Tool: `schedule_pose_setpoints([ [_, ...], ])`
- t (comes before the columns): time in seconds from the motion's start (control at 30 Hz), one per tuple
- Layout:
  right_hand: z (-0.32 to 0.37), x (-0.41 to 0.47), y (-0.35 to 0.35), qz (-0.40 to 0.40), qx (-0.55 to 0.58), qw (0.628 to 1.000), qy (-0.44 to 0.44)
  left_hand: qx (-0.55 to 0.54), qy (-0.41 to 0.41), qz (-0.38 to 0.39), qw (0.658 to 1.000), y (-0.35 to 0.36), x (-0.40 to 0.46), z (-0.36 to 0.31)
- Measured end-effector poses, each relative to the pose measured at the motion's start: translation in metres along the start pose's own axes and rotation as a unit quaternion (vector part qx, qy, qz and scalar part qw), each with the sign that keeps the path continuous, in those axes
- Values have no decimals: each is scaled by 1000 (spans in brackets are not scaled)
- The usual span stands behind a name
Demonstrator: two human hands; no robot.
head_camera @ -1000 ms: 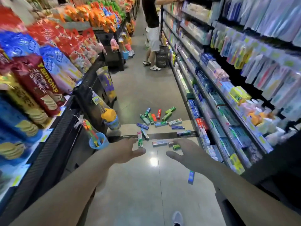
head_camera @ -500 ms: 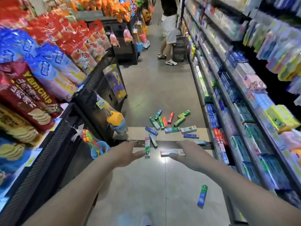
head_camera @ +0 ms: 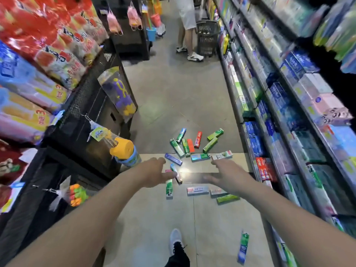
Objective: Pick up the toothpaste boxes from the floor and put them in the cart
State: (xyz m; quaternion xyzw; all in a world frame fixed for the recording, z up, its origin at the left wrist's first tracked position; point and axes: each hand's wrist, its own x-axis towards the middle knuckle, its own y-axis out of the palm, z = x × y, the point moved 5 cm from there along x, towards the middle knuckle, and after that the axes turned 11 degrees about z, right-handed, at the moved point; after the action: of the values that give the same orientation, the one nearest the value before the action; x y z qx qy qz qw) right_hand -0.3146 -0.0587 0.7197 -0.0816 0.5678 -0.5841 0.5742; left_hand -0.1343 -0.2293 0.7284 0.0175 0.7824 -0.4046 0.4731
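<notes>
Both hands, left hand (head_camera: 154,173) and right hand (head_camera: 227,178), reach loose-fingered, holding nothing, over scattered toothpaste boxes (head_camera: 192,149); basket (head_camera: 208,38) contents unclear.

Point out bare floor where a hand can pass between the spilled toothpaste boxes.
Bare floor lies between the lone blue-green box and the white box, and beyond the green box toward the basket. Crowded: the cluster around the orange box, ahead of the left hand and right hand.
</notes>
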Motion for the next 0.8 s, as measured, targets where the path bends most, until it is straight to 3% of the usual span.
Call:
schedule_pose_setpoints([
  [0.2, -21, 80, -17, 28, -23, 999, 15, 29, -8, 22, 999, -36, 88, 13],
  [0.4, -57, 192, 4, 101, -62, 993, 13, -46, -48, 54, 996, -20, 198, 41],
  [0.6, -106, 310, 63, 120, -63, 990, 26, -110, -75, 66, 989, 17, 326, 83],
  [0.8, -163, 437, 171, 125, -66, 990, 15, -74, -86, 68, 991, 89, 478, 127],
])
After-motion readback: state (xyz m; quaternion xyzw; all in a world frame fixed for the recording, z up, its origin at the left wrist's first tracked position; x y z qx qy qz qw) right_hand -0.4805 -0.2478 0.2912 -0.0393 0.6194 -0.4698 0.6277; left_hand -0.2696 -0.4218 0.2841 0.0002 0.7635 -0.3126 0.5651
